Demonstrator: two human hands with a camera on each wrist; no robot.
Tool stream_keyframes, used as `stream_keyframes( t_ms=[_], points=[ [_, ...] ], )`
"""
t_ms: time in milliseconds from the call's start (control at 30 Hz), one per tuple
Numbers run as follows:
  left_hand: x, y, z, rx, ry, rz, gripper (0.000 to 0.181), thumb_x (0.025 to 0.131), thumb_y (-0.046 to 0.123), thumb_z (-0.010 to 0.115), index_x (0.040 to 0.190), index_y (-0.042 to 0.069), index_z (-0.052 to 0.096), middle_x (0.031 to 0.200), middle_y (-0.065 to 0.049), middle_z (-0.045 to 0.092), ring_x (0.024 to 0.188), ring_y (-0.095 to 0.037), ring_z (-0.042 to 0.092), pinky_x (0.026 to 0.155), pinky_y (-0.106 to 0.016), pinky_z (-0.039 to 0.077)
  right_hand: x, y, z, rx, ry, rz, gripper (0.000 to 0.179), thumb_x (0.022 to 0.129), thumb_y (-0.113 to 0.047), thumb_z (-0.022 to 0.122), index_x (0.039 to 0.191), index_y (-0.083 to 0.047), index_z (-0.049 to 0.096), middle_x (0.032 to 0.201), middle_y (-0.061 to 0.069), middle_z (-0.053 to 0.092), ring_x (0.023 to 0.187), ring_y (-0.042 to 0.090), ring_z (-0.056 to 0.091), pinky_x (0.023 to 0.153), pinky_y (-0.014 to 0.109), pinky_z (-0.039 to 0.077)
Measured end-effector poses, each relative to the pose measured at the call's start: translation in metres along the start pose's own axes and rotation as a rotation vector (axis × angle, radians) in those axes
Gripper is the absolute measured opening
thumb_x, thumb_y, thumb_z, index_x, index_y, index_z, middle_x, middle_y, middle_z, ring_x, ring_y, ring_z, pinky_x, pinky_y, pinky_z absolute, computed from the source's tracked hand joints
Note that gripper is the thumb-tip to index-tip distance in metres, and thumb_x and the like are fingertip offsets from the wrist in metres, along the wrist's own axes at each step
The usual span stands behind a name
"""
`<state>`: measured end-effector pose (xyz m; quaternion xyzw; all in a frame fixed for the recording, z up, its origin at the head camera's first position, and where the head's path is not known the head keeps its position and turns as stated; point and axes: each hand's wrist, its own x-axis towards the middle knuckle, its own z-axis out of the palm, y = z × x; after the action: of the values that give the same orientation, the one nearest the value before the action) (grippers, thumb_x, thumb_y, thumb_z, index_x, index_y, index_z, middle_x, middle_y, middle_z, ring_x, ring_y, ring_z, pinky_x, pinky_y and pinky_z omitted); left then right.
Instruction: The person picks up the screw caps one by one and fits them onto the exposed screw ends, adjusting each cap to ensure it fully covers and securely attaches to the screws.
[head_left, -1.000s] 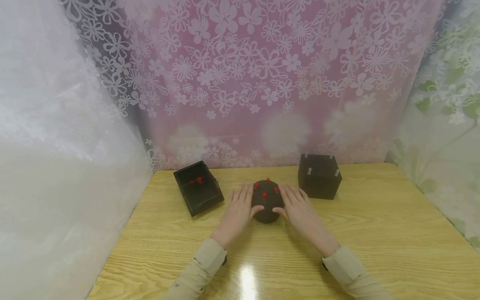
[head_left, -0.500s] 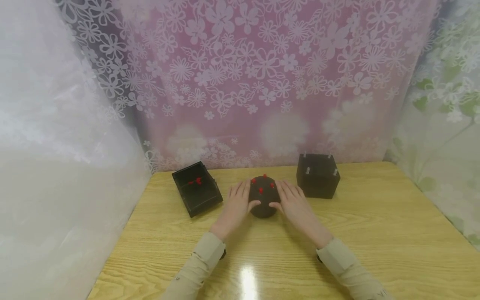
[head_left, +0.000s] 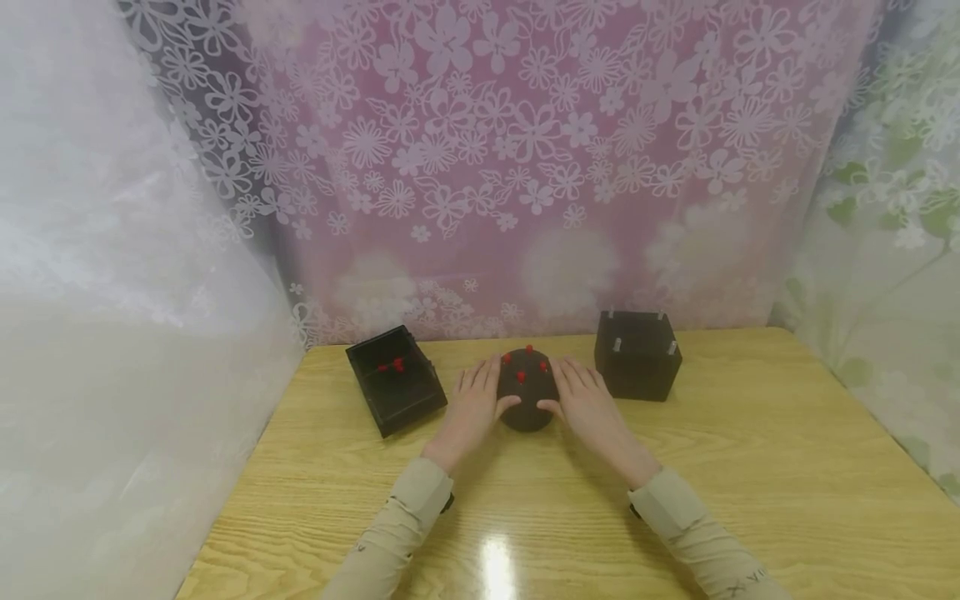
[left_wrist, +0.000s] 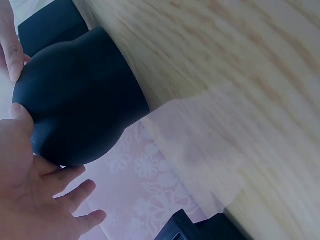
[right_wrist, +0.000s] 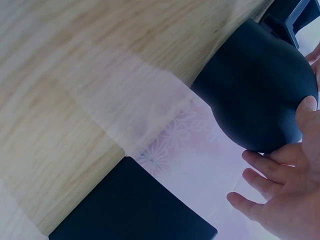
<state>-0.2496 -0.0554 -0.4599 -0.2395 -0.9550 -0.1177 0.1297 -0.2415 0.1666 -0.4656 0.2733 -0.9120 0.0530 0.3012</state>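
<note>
Between my two hands stands a black rounded piece (head_left: 528, 408), bulbous above and flaring toward its foot, with several small red pegs on its top. My left hand (head_left: 471, 414) holds its left side, thumb on the near face and fingertips along the side. On the opposite side my right hand (head_left: 597, 417) holds it the same way. In the left wrist view the smooth bulge (left_wrist: 75, 90) sits between the left thumb and index finger, the other fingers spread off it. The right wrist view shows the right thumb and index finger on the bulge (right_wrist: 260, 90).
A shallow black open box (head_left: 405, 400) with red pieces inside lies at the back left of the wooden table (head_left: 555, 542). At the back right stands a black block (head_left: 638, 372) with several clear posts on top. A pink flowered curtain (head_left: 480, 167) hangs behind.
Both hands and the black rounded piece have moved a little away, toward the back of the table, and slightly left. Their hold looks the same; the box and the block stay put.
</note>
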Motion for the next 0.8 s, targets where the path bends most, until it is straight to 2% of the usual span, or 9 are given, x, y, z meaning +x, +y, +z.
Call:
stream_keyframes(
  t_ms=[200,600,800],
  points=[
    [0.002,-0.001,-0.001,-0.02,-0.009,-0.017,0.079,0.104,0.05,0.045,0.16,-0.001,0.021,0.16,-0.019,0.036,0.147,-0.037,0.036,0.119,-0.059,0.028,0.002,0.003,0.004,0.017,-0.005,-0.007,0.079,0.093,-0.045,0.063,0.144,0.013,0.046,0.136,0.03,0.058,0.126,0.045,0.056,0.103,0.063,0.046],
    [0.01,-0.005,-0.002,-0.043,-0.021,-0.035,0.079,0.104,0.05,0.046,0.16,0.0,0.02,0.158,-0.021,0.039,0.146,-0.039,0.036,0.119,-0.059,0.027,0.01,0.009,0.013,-0.005,-0.048,0.006,0.082,0.09,-0.042,0.071,0.145,0.012,0.045,0.137,0.029,0.058,0.129,0.044,0.054,0.105,0.06,0.046],
    [0.015,-0.009,0.001,-0.037,-0.044,-0.055,0.081,0.104,0.052,0.042,0.162,0.003,0.015,0.16,-0.02,0.036,0.148,-0.036,0.033,0.121,-0.056,0.025,0.014,0.012,0.017,-0.009,-0.043,-0.005,0.08,0.093,-0.046,0.063,0.146,0.011,0.044,0.136,0.029,0.058,0.128,0.043,0.055,0.106,0.059,0.046]
  ],
)
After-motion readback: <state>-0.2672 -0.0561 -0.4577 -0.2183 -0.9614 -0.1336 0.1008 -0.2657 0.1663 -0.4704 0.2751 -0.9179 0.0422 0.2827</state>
